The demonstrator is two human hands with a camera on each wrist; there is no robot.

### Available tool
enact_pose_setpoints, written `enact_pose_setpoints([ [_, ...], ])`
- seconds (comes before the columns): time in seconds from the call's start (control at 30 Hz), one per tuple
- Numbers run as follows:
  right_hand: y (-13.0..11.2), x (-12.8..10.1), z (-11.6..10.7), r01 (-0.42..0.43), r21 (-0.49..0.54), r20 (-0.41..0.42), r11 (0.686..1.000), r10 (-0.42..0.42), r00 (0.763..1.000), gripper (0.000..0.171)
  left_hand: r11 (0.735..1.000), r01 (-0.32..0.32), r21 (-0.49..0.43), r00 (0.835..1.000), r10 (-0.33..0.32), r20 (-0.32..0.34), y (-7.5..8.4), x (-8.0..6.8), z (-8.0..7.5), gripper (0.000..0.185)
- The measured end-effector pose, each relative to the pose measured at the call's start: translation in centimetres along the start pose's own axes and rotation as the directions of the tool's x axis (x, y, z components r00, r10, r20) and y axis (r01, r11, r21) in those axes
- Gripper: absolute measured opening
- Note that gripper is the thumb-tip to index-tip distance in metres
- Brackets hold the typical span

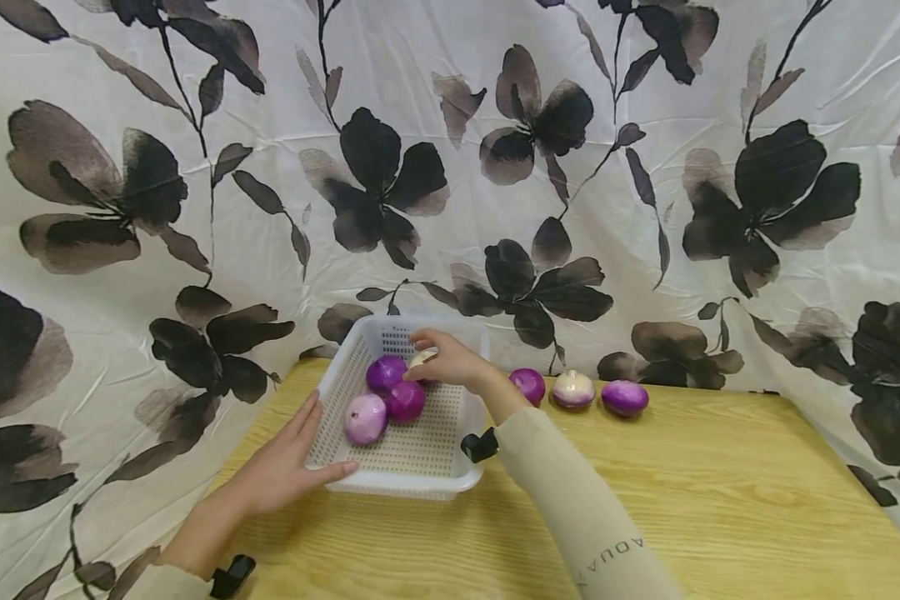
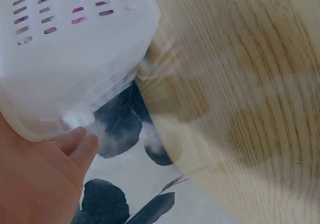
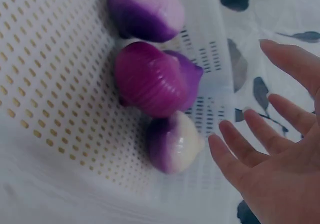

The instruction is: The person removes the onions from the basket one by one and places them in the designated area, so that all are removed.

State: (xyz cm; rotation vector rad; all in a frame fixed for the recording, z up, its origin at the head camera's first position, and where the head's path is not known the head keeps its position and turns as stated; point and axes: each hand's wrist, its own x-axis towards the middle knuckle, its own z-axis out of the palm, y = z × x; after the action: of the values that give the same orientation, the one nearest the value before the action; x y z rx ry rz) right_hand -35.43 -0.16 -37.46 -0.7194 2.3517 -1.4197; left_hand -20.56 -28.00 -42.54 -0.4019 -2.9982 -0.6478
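Observation:
A white perforated basket [image 1: 412, 487] stands on the left part of a wooden table [image 1: 720, 500]. Several purple onions lie in it, among them a pale one [image 1: 365, 418] and a dark one [image 1: 405, 400]. My right hand [image 1: 442, 362] hovers over the far side of the basket. In the right wrist view its fingers [image 3: 260, 149] are spread straight beside a purple-and-white onion [image 3: 175, 144] lying against the basket wall [image 3: 215, 99], and it holds nothing. My left hand [image 1: 300, 454] rests on the basket's near left corner [image 2: 75, 59], fingers [image 2: 75, 141] straight along the side.
Three more onions lie in a row on the table to the right of the basket: purple [image 1: 527, 385], whitish [image 1: 573, 388], purple [image 1: 625, 397]. A white cloth with dark flowers [image 1: 450, 167] hangs behind and at both sides of the table.

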Motion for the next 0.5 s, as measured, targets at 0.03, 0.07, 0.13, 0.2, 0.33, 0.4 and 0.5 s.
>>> enact_pose_setpoints([
  [0.03, 0.0, 0.3, 0.2, 0.000, -0.011, 0.003, 1.000, 0.000, 1.000, 0.067, 1.000, 0.000, -0.001, 1.000, 0.000, -0.002, 0.0, 0.0, 0.0, 0.120],
  [0.07, 0.0, 0.4, 0.3, 0.000, -0.022, 0.006, 1.000, 0.000, 1.000, 0.068, 1.000, -0.001, 0.000, 1.000, 0.001, -0.002, 0.0, 0.0, 0.0, 0.120],
  [0.13, 0.1, 0.7, 0.6, -0.006, -0.044, 0.009, 0.999, 0.006, 1.000, 0.069, 1.000, -0.004, -0.001, 1.000, 0.003, -0.004, -0.1, 0.0, 0.1, 0.121],
  [0.2, 0.3, 0.9, 0.9, -0.020, -0.056, 0.015, 0.998, 0.021, 1.000, 0.070, 1.000, -0.004, -0.004, 1.000, 0.004, -0.005, -0.1, 0.0, 0.1, 0.121],
  [0.33, 0.7, 1.2, 1.7, -0.051, -0.058, 0.051, 0.997, 0.054, 0.997, 0.071, 1.000, 0.002, -0.007, 1.000, -0.002, -0.003, -0.1, 0.0, 0.1, 0.120],
  [0.4, 0.9, 1.4, 2.1, -0.060, -0.058, 0.072, 0.997, 0.064, 0.995, 0.073, 1.000, 0.004, -0.008, 1.000, -0.004, 0.000, -0.1, -0.1, 0.1, 0.120],
  [0.5, 1.3, 1.6, 2.6, -0.064, -0.075, 0.087, 0.995, 0.070, 0.994, 0.074, 1.000, 0.004, -0.007, 1.000, -0.004, 0.005, -0.2, -0.1, 0.0, 0.120],
])
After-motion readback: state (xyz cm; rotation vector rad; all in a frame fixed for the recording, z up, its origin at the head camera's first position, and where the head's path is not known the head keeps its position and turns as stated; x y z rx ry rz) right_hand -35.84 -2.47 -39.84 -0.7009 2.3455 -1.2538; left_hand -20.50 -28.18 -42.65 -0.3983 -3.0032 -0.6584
